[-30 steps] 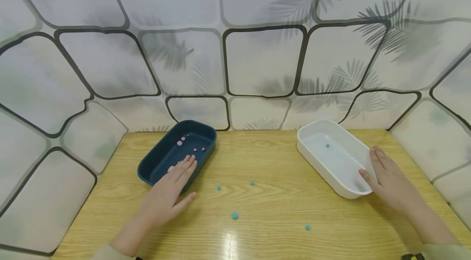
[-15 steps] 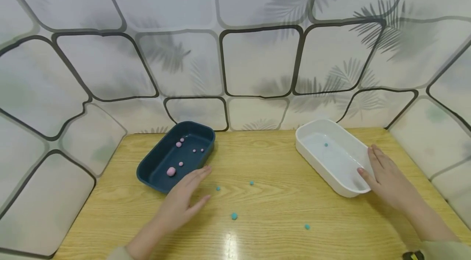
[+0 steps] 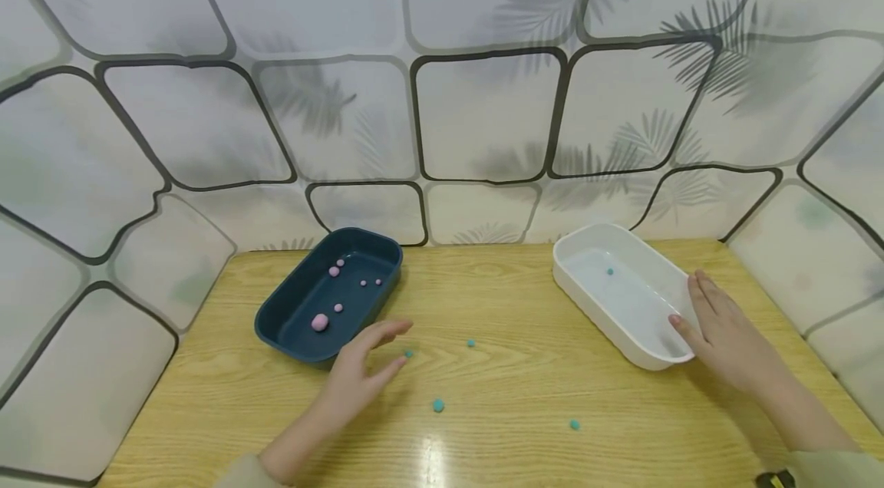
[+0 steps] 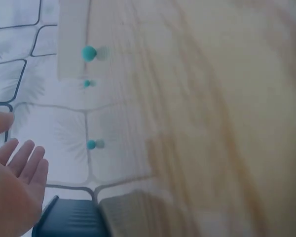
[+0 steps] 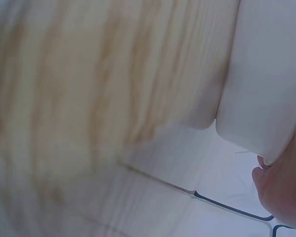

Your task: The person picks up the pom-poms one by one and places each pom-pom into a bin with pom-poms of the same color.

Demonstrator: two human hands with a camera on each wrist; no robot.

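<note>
The left hand point(image 3: 361, 371) hangs over the table with thumb and fingers apart and nothing between them. Its thumb tip lies just beside the nearest teal ball point(image 3: 409, 354), close to the near corner of the navy tray point(image 3: 286, 300). Three more loose balls sit farther off: the middle teal ball point(image 3: 471, 343), the larger teal ball point(image 3: 438, 405) and the right-hand teal ball point(image 3: 575, 424). All four are on the wooden table point(image 3: 507, 288), outside both trays.

The main risk looks like rolling. These are small round things on a smooth top, so a thumb that brushes the nearest one off-centre could send it away, and a pinch set too high could squirt it out. The knuckles are also near the navy tray's wall; a bump there could jog the pink balls point(image 3: 320, 322) inside.

The right hand point(image 3: 732, 342) lies along the rim of the white tray point(image 3: 635, 304), fingers at the outer edge, thumb over the inside — whether it truly grips or merely rests, the blurred wrist view doesn't settle. If it pushes or tilts the tray, the lone teal ball within point(image 3: 611, 271) could roll across the floor of it.
</note>
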